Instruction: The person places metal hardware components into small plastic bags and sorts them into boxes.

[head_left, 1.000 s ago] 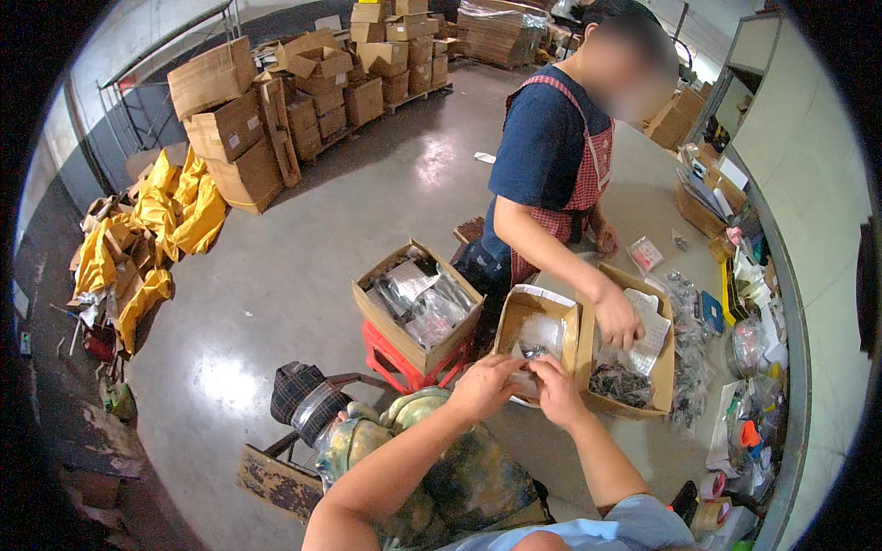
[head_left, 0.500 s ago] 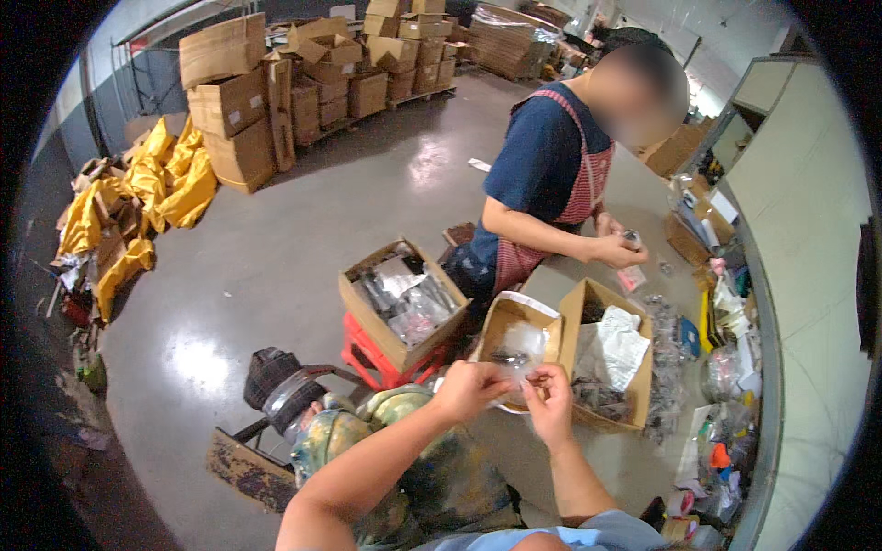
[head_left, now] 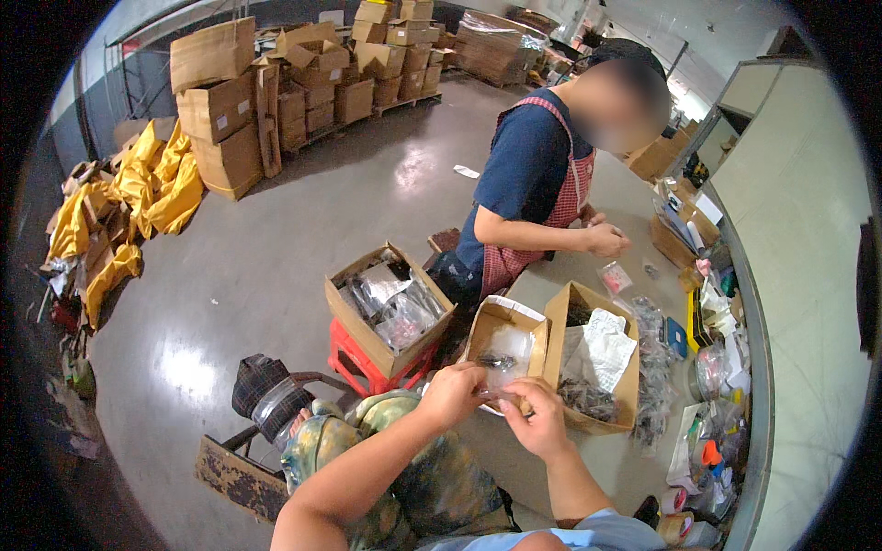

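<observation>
My left hand [head_left: 456,397] and my right hand [head_left: 537,419] meet above the table's near edge, fingers pinched on a small transparent plastic bag [head_left: 497,396] stretched between them. What the bag contains is too small to make out. Just beyond my hands sits a shallow open carton [head_left: 482,321] with a white lining and a few small dark parts [head_left: 499,361]. To its right stands a deeper cardboard box [head_left: 627,404] holding many small bagged dark pieces and a crumpled white sheet [head_left: 608,347].
Across the table [head_left: 514,459] a co-worker [head_left: 524,174] in a checked apron handles something small. A box of bagged parts [head_left: 390,298] rests on a red stool [head_left: 354,363] at the left. Loose bags [head_left: 654,367] and clutter line the right side. Cartons [head_left: 220,110] are stacked behind.
My hands have drawn slightly lower, and the bag is now more bunched between my fingers. The co-worker's hands have shifted a little. The whole view has moved slightly.
</observation>
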### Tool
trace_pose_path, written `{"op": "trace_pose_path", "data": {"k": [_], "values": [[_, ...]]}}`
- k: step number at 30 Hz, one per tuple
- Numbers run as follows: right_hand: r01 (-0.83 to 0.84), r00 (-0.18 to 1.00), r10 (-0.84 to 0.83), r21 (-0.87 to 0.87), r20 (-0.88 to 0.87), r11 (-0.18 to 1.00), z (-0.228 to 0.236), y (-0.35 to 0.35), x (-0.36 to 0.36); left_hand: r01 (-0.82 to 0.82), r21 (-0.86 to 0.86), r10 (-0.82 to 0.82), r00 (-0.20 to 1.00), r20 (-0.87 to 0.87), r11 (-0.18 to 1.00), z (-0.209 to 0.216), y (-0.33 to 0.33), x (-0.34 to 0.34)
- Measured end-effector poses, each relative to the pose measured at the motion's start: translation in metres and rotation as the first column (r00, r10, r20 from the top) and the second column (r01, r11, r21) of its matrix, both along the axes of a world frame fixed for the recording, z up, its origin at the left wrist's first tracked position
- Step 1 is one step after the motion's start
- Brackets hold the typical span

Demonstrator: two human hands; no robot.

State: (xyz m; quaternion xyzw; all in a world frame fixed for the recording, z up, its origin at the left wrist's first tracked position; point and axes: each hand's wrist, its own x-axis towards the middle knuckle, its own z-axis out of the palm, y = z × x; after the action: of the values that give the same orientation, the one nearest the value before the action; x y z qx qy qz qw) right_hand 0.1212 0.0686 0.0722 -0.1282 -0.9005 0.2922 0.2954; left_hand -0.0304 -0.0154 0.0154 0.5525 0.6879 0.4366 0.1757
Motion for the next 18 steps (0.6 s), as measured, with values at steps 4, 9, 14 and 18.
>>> {"op": "trace_pose_path", "data": {"k": [4,9,14,18], "values": [[-0.044,0.977,0.041,0.013,0.209,0.999,0.005,0.001,-0.003,0.006,0.165,0.002,0.999,-0.049,0.986,-0.008,0.0,0.004],[-0.169,0.883,0.139,0.026,0.448,0.985,0.0,0.007,0.004,0.013,0.132,0.015,0.977,-0.214,0.991,0.003,-0.006,0.005],[-0.209,0.85,0.137,0.086,0.508,0.974,-0.008,0.006,0.012,0.05,0.149,0.007,0.933,-0.36,0.988,-0.004,0.0,0.018],[-0.204,0.734,0.289,-0.206,0.615,0.957,-0.019,0.006,0.017,0.234,0.068,-0.196,0.914,-0.355,0.97,-0.009,0.004,0.024]]}}
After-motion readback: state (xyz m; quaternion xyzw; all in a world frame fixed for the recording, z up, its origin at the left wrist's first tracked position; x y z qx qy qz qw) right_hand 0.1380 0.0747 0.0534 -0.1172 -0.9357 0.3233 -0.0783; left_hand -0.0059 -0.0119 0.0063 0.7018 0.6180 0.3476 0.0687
